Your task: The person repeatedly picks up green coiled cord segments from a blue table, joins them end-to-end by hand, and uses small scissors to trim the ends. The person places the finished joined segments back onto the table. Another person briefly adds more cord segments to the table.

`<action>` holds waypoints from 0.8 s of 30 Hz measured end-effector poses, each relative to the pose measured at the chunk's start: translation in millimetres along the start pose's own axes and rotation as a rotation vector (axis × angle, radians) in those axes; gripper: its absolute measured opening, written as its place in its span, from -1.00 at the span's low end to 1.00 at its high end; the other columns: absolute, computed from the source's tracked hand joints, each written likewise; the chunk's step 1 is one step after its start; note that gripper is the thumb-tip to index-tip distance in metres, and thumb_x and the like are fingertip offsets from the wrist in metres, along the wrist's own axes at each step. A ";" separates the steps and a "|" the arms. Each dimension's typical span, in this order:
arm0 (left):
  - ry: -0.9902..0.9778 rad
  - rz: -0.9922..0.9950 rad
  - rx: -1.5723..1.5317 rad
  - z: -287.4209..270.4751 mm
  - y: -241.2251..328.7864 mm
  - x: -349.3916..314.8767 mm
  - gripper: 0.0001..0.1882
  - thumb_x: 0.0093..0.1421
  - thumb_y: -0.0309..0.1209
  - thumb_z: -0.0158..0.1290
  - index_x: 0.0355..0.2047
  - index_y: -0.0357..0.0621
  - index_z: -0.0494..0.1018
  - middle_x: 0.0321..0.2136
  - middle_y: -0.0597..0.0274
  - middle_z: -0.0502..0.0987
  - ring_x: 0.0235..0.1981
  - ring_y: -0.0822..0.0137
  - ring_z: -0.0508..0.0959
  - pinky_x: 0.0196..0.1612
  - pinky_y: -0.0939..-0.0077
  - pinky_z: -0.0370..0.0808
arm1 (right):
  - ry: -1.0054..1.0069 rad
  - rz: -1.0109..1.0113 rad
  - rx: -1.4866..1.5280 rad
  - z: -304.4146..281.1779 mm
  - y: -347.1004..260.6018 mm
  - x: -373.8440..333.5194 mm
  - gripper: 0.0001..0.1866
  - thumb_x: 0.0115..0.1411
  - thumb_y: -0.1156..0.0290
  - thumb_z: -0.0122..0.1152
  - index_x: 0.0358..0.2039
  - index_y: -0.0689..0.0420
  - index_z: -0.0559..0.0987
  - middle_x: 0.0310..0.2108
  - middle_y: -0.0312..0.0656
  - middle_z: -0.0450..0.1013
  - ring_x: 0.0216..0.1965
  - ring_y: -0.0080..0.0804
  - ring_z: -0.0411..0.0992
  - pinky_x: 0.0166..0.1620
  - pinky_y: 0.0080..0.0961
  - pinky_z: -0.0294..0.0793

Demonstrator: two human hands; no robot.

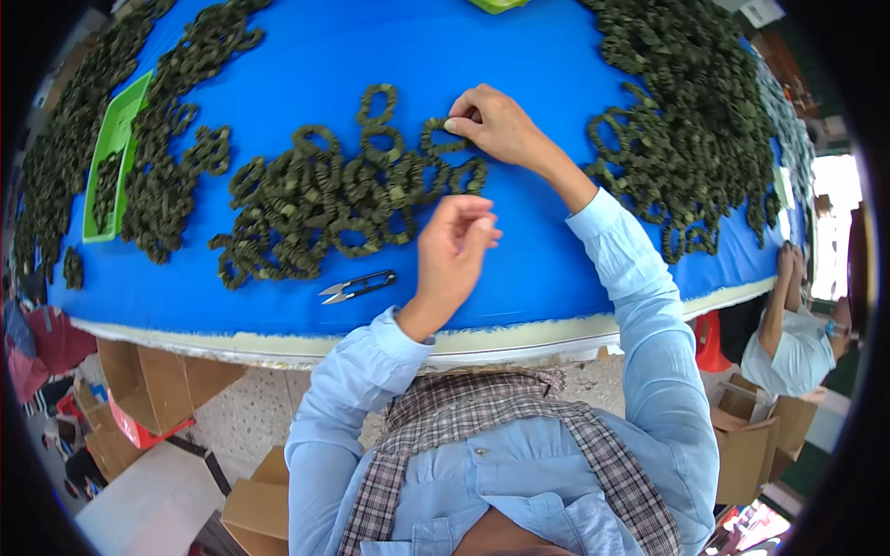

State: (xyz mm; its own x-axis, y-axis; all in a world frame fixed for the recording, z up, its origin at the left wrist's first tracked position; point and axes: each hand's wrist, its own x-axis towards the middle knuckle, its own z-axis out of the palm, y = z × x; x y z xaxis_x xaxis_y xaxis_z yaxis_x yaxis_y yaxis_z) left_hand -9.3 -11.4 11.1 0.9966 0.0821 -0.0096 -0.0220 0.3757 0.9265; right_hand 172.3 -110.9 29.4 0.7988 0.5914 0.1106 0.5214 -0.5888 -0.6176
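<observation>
My right hand point(496, 125) reaches over the blue cloth. Its thumb and forefinger pinch the edge of a dark green ruffled fabric ring, like a scrunchie point(428, 139), at the far right of a loose pile. Nearer to me, my left hand point(451, 255) hovers beside the pile's right end, fingers loosely curled and nothing visible in them. The pile of green scrunchies point(315, 204) spreads leftward from both hands. Thread snips point(357, 286) with dark handles lie on the cloth left of my left wrist, blades pointing left.
A large heap of green scrunchies point(686, 120) covers the table's right side; more lie at the left around a green tray point(94, 199). Another green container point(499, 4) shows at the far edge. Cardboard boxes point(158, 385) stand below the table. At the far right is another person's arm point(777, 301).
</observation>
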 end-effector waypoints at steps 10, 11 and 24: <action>-0.046 -0.018 0.011 -1.4 -4.7 1.9 -0.84 0.30 -0.48 -0.03 -0.16 -0.32 0.40 -0.34 0.13 0.51 -0.37 0.38 0.57 -0.31 0.52 0.55 | 0.171 0.703 -0.887 -130.1 142.2 -39.1 -0.38 0.15 -0.08 0.12 0.01 0.21 0.45 0.03 0.16 0.38 0.04 0.17 0.37 0.04 0.14 0.31; -0.042 -0.018 0.005 -2.1 -5.6 2.7 -0.84 0.30 -0.48 -0.03 -0.16 -0.32 0.40 -0.34 0.14 0.51 -0.37 0.38 0.57 -0.31 0.52 0.55 | 0.255 0.719 -0.940 -130.1 146.0 -47.1 -0.41 0.16 -0.04 0.13 -0.01 0.22 0.46 -0.01 0.19 0.39 0.02 0.17 0.38 0.05 0.14 0.29; -0.016 -0.028 -0.014 -7.8 -6.5 4.3 -0.85 0.30 -0.47 -0.02 -0.19 -0.32 0.41 -0.38 0.15 0.52 -0.42 0.40 0.56 -0.34 0.53 0.55 | 0.130 -0.122 -0.293 9.3 -9.1 -9.7 -0.75 0.08 0.37 0.25 -0.21 0.13 0.55 -0.30 -0.11 0.52 -0.16 -0.18 0.42 -0.08 -0.29 0.39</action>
State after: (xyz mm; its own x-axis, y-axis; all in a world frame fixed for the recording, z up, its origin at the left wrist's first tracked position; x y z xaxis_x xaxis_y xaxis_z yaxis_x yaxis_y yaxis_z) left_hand -5.4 -6.3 2.0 0.9979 0.0572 -0.0291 0.0044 0.3905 0.9206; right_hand 157.1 -106.2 26.8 0.7466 0.6034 0.2801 0.6648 -0.6623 -0.3455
